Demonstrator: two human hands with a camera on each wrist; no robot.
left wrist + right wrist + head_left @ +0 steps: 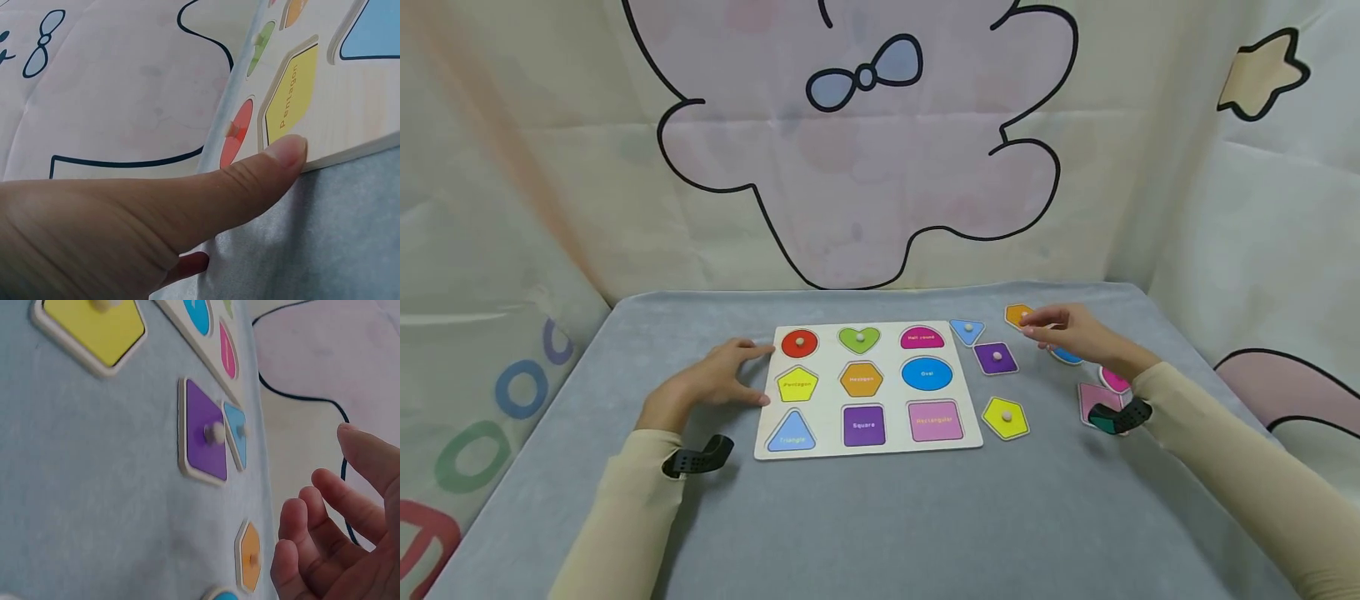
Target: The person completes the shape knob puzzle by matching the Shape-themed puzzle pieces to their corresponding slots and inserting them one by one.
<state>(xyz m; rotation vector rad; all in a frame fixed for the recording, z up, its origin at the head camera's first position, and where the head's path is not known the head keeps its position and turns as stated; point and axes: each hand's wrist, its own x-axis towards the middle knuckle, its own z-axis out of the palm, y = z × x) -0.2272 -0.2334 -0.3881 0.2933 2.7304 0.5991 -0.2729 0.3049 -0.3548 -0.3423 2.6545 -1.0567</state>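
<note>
A white shape-puzzle board (827, 423) lies on the table. The red circle piece (792, 345) and green heart piece (848, 338), both knobbed, sit in its back row. My left hand (709, 379) touches the board's left edge with spread fingers; in the left wrist view, its thumb (250, 187) rests at the rim beside the yellow pentagon slot (294, 94). My right hand (1075, 333) hovers by the orange hexagon piece (1014, 315), fingers loosely bent. In the right wrist view nothing lies between the fingers, and the orange piece (249, 547) stands apart from them.
Right of the board lie a blue triangle piece (961, 329), purple square piece (985, 360) and yellow pentagon piece (996, 421). A blue piece (1067, 357), magenta piece (1112, 380) and pink piece (1093, 400) lie partly under the right arm. Printed curtains surround the table's back and sides.
</note>
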